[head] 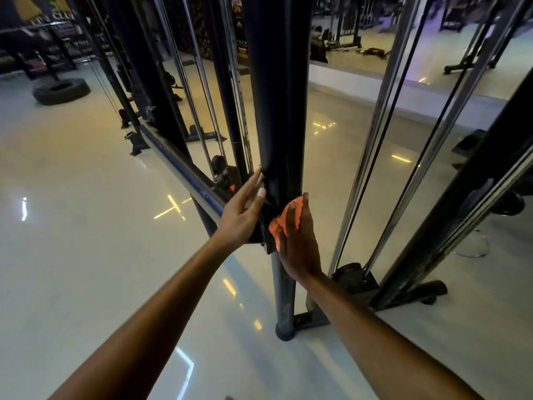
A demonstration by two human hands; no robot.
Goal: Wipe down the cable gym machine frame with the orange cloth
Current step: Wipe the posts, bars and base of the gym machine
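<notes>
The cable machine's black upright shroud (277,111) rises through the middle of the head view, with a round grey post (284,295) below it reaching the floor. My right hand (300,238) presses the orange cloth (281,223) flat against the shroud's lower right face, fingers straight and pointing up. Only the cloth's left edge shows past my palm. My left hand (245,209) rests with straight fingers on the shroud's left edge, a little higher than the cloth.
A grey crossbar (178,166) runs from the upright toward the left rear. Chrome guide rods and black cables (383,145) slant on the right beside a black frame beam (461,192). A tyre (60,90) lies far left on the glossy floor.
</notes>
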